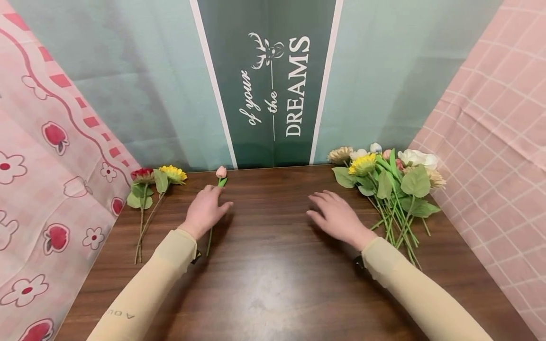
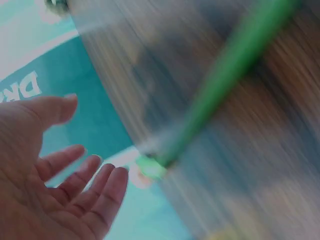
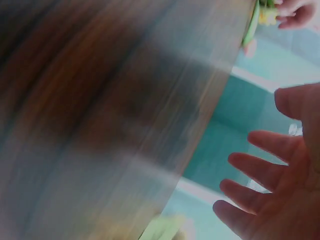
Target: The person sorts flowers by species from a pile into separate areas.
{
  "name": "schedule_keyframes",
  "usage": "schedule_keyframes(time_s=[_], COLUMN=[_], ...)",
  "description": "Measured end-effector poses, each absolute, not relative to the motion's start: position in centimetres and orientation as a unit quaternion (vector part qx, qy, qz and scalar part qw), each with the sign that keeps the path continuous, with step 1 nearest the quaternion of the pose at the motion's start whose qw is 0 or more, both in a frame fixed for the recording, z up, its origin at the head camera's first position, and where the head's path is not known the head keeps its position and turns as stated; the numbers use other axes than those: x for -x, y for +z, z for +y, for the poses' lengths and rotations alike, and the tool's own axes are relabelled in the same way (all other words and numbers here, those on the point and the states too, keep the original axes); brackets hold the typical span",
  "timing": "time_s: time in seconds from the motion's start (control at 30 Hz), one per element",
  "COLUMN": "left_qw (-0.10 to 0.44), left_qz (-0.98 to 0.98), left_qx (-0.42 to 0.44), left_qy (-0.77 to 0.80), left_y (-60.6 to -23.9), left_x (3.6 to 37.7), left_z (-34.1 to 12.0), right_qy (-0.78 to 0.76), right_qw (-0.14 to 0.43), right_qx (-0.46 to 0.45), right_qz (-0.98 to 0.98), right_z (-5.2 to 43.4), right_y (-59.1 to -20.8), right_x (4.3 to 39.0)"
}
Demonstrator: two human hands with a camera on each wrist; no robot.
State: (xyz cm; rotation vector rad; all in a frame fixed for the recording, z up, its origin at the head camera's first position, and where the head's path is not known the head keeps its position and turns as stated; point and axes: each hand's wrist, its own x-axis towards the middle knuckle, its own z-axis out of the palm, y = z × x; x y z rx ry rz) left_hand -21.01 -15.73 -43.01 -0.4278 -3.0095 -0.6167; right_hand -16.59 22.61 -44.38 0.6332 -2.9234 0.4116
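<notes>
left grip (image 1: 206, 207) open; right grip (image 1: 337, 216) open, fingers spread

We see a single pink tulip bud (image 1: 221, 172) on a thin green stem, lying flat on the dark wood table (image 1: 273, 265). Bud points to the back wall, stem runs toward us, nearly straight. One small green leaf just below the bud. Mid-stem is hidden under our left hand (image 1: 205, 210), which sits over it with fingers straight and spread; the left wrist view shows the stem (image 2: 220, 80) as a blurred green bar, clear of the palm (image 2: 55, 170). Lower stem end shows again beside the left sleeve. It lies near the rose-and-sunflower pair (image 1: 158, 177), well apart from the flower pile (image 1: 388, 184) on the right.
</notes>
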Motion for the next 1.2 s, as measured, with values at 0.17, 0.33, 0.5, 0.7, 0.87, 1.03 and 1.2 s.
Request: schedule_keyframes(time_s=[0.17,0.33,0.5,0.7,0.87,1.03,1.2], left_qw=[0.050,0.046,0.026,0.017,0.017,0.005,-0.009], left_qz=[-0.950,-0.918,-0.882,-0.855,-0.842,-0.825,-0.820], left_qx=[0.261,0.376,0.463,0.516,0.538,0.564,0.571], left_qy=[-0.166,-0.116,-0.084,-0.051,-0.029,-0.018,-0.017], left_y=[-42.9,-43.2,-43.8,-44.2,-44.0,-43.8,-43.9], left_x=[19.5,17.3,14.9,12.5,10.6,9.0,8.3], left_z=[-11.9,-7.8,-3.7,0.6,4.3,7.3,8.4], right_qy=[0.192,0.245,0.263,0.271,0.294,0.322,0.328], right_qw=[0.083,0.112,0.127,0.133,0.096,0.047,0.032], right_qx=[-0.135,-0.060,0.028,0.090,0.105,0.105,0.110], right_qz=[-0.968,-0.961,-0.956,-0.949,-0.945,-0.940,-0.938], right_z=[27.5,32.4,37.4,42.1,43.7,43.7,43.5], right_y=[-43.8,-42.7,-42.1,-42.5,-42.9,-43.2,-43.6], right_x=[16.5,15.5,14.1,12.4,11.6,11.4,11.5])
